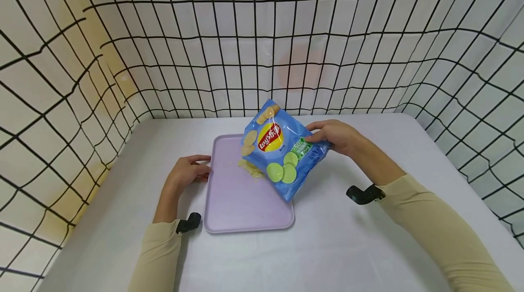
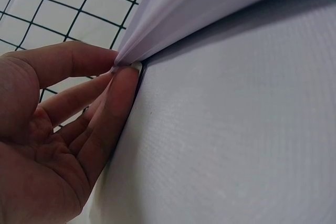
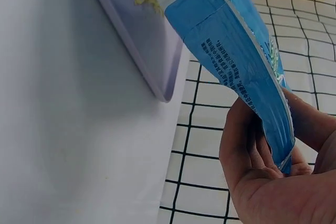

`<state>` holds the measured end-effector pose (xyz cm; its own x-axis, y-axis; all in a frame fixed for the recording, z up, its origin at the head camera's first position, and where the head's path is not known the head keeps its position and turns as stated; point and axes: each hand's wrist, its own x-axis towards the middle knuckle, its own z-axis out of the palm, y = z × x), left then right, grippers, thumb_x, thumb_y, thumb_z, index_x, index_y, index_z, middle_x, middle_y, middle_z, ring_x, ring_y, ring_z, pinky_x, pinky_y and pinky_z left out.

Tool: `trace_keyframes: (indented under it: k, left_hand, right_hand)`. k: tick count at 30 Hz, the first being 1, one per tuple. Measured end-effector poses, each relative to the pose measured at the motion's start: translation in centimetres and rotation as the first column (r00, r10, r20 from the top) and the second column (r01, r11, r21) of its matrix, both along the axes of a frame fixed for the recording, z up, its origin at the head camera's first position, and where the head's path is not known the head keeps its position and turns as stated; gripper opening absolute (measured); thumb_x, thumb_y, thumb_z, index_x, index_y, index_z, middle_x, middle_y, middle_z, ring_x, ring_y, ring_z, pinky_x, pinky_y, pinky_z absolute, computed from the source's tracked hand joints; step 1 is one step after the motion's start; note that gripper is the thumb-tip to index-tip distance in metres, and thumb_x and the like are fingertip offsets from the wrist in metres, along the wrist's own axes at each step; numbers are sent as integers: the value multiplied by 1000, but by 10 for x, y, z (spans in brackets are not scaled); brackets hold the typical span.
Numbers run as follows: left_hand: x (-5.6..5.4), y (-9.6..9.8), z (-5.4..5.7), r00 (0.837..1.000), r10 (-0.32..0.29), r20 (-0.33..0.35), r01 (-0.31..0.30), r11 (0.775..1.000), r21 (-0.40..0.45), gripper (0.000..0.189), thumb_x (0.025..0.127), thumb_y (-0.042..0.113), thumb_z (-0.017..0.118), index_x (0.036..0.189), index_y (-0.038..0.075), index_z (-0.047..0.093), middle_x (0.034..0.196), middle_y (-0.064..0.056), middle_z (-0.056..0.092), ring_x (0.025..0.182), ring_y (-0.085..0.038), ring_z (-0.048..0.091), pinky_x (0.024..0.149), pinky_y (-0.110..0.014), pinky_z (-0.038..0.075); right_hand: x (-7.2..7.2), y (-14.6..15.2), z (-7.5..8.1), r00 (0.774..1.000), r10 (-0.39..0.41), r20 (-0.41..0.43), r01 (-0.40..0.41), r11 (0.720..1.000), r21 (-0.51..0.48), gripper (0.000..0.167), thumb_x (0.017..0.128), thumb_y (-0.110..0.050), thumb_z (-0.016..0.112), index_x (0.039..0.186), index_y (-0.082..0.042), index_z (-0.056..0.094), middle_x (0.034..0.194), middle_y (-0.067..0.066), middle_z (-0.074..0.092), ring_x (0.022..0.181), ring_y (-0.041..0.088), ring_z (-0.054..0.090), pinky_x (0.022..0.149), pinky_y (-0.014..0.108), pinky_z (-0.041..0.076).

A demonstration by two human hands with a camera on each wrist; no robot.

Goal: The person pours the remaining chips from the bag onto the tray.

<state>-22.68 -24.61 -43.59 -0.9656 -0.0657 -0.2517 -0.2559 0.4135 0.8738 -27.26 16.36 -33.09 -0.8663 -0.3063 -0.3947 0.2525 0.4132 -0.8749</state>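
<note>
A blue chip bag (image 1: 282, 148) with lime pictures is tilted above the lilac tray (image 1: 245, 210). My right hand (image 1: 341, 137) grips the bag by its right end, thumb on one side and fingers on the other, as the right wrist view shows of the bag (image 3: 231, 51). Under the bag's left side lies a small heap of broken yellow chips (image 1: 251, 168) on the tray. My left hand (image 1: 189, 173) is at the tray's left edge. In the left wrist view its thumb and finger pinch the rim of the tray (image 2: 173, 14). The bag's opening is hidden in the head view.
The tray rests on a white-covered table (image 1: 327, 242). Black wire grid (image 1: 266, 37) in front of white sheeting walls the table's back and both sides. A black wrist camera sits on the left cuff (image 1: 189, 223) and another on the right cuff (image 1: 365, 194).
</note>
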Motion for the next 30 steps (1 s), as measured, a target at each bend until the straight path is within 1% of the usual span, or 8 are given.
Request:
trace_keyframes:
  k: [9,15,22,30]
  left_hand:
    - [0,1,0,1000,3,3,-3,1000,11,46,90,12,71,135,6,65,90,-8,76,72,-13,70,68,-25,58]
    - [0,1,0,1000,3,2,-3,999,36,47,89,10,71,135,4,64,90,-9,76,72,-12,70,67,-25,59]
    - [0,1,0,1000,-3,-4,3,1000,5,48,89,13,71,135,6,64,88,-7,76,70,-13,70,68,-24,57]
    - [1,0,1,1000,-2,2,2,1000,-4,48,90,14,70,137,6,63,90,-7,75,70,-13,70,68,-24,57]
  right_hand:
    - [-1,-8,2,999,45,-9,-45,999,-20,46,96,-14,65,138,0,54,99,5,72,83,19,72,83,29,58]
    - [-2,-13,5,998,48,-27,-48,999,-3,45,95,-15,67,137,0,57,98,5,73,82,19,73,84,30,58]
    - [-2,-19,11,998,43,-51,-42,999,15,44,95,-15,67,136,0,59,101,8,72,82,20,74,84,30,59]
    - [0,-23,14,997,44,-63,-43,999,11,44,95,-14,68,135,0,59,99,8,73,80,20,74,82,30,60]
